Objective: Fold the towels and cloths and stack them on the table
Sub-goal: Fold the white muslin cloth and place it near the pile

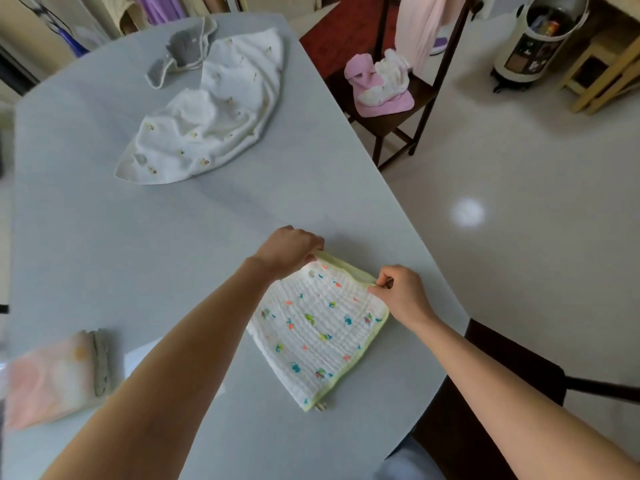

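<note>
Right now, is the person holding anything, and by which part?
Yes: the patterned cloth with yellow trim. The left hand and right hand each pinch a far corner.

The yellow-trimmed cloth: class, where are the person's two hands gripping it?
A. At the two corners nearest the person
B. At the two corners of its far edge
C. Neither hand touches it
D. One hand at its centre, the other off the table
B: the left hand and right hand each pinch a corner of the far edge of the cloth, which lies on the table.
</note>
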